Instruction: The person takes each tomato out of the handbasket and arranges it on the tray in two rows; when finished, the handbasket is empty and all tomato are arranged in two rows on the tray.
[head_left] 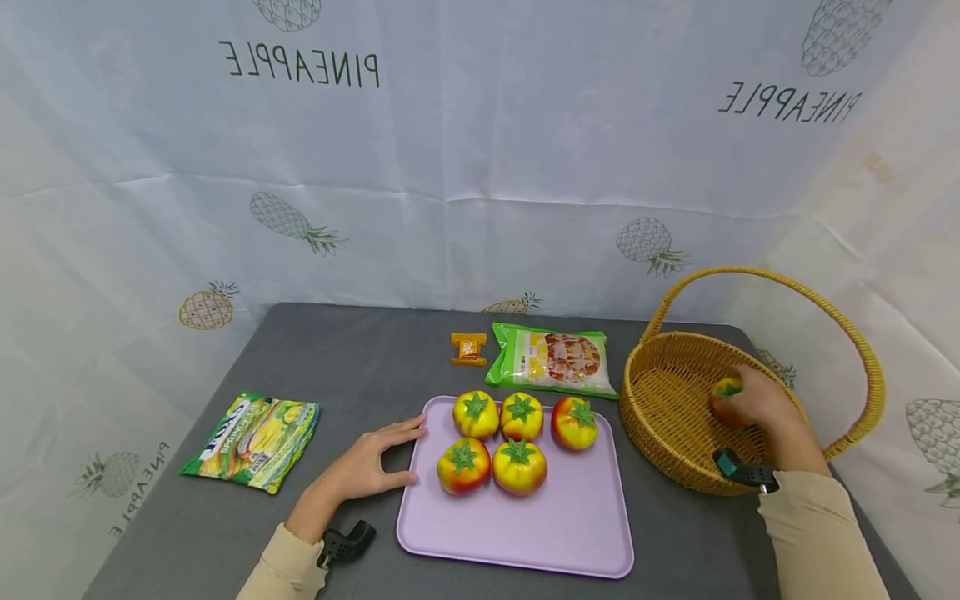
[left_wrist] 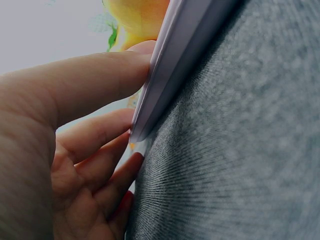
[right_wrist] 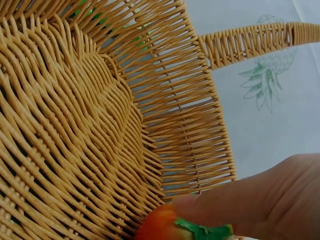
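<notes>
My right hand [head_left: 765, 402] reaches into the wicker basket [head_left: 663, 442] and grips a red-and-yellow tomato [head_left: 727, 408] with a green star-shaped top. In the right wrist view the thumb lies against the tomato [right_wrist: 159, 223], low by the woven wall; the other fingers are hidden there. My left hand [head_left: 365, 463] is at the left edge of the lilac tray [head_left: 562, 533], its thumb and fingers spread apart. The left wrist view has the thumb tip and a fingertip right at the tray's rim [left_wrist: 159, 75]. Several similar tomatoes [head_left: 520, 467] sit in two rows on the tray.
A green-and-white food bag [head_left: 558, 360] and a small orange packet [head_left: 468, 348] lie behind the tray. To the far left is a green-and-yellow packet [head_left: 258, 442]. The basket's tall handle [head_left: 862, 350] arches above it. A pineapple-print cloth [head_left: 450, 167] hangs behind the grey table.
</notes>
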